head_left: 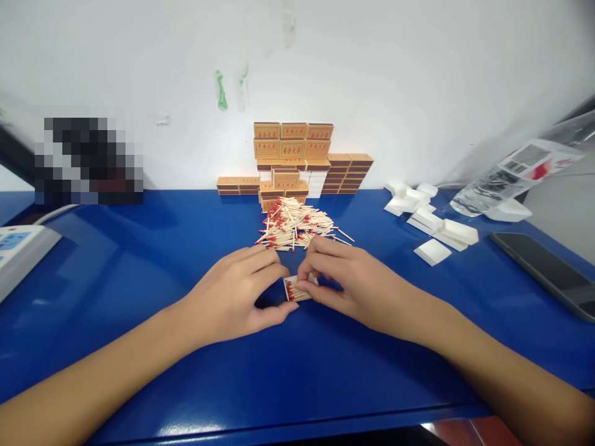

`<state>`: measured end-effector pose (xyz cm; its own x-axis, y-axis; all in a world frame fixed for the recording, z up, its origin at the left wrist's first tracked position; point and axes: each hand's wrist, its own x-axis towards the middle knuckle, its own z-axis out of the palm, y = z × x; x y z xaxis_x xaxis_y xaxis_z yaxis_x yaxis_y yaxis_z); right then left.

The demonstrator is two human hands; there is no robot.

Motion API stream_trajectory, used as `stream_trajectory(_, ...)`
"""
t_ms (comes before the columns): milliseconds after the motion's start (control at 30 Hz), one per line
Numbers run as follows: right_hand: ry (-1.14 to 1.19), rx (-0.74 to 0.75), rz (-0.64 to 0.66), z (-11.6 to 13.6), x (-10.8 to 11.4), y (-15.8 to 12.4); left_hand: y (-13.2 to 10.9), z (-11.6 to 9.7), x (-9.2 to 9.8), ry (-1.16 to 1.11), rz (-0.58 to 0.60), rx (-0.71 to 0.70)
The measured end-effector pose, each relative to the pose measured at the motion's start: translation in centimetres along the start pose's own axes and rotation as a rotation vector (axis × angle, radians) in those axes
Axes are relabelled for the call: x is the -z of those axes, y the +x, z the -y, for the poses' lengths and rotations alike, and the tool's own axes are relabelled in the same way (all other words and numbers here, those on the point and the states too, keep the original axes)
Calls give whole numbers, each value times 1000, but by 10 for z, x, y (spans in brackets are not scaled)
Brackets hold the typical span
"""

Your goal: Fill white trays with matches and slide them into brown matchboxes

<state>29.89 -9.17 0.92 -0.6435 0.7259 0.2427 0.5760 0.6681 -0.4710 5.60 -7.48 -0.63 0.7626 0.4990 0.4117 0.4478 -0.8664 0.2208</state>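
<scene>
A small white matchbox tray point(286, 288) lies on the blue table, holding a layer of red-headed matches point(297, 292). My left hand point(244, 291) grips the tray at its left end, thumb at the near side and fingers at the far side. Over the tray, my right hand point(341, 275) pinches thumb and forefinger together on the matches; its fingers hide the tray's right part. Just beyond both hands, a loose heap of matches point(297, 224) spreads over the table, heads mostly toward the left.
Behind the heap, matchboxes point(292, 150) stand stacked against the wall. Several white empty trays point(432, 253) lie to the right, near a tilted plastic bottle point(502, 176) and a phone point(543, 266). A white device point(28, 251) sits at the left edge. The table's front edge point(297, 427) runs below my forearms.
</scene>
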Motion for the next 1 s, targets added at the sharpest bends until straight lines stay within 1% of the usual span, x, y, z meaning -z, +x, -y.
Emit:
stream_trajectory(100, -144, 43, -2, -1, 3, -1, 0, 1, 0, 4, -4, 1)
stream_trajectory(167, -162, 60, 16, -2, 5, -2, -1, 1, 0, 9, -2, 5)
stream_trajectory(200, -147, 63, 3, -2, 7, -2, -1, 1, 0, 6, 0, 8)
stream_trajectory(300, -135, 23, -124, -9, 16, -3, -1, 2, 0, -30, 4, 23)
stream_trajectory(367, -204, -59, -210, -20, 25, -6, -1, 2, 1, -59, 0, 37)
stream_trajectory(400, -253, -113, -230, -28, 30, -7, -1, 2, 1, -67, -7, 41)
stream_trajectory(433, -298, -170, -226, -37, 33, -9, -1, 2, 1, -71, -19, 41)
stream_trajectory(500, -337, -252, -173, -53, 38, -12, -1, 3, 2, -68, -42, 38)
stream_trajectory(600, -297, -291, -72, -67, 37, -15, -2, 4, 1, -55, -20, 54)
stream_trajectory(700, -265, -305, -51, -65, 29, -12, -2, 6, 0, -51, 22, 85)
stream_trajectory(833, -280, -364, -67, -54, 19, -5, -3, 5, 0, -58, 10, 76)
stream_trajectory(1000, -294, -393, -61, -55, 17, -4, -2, 4, 1, -59, 15, 69)
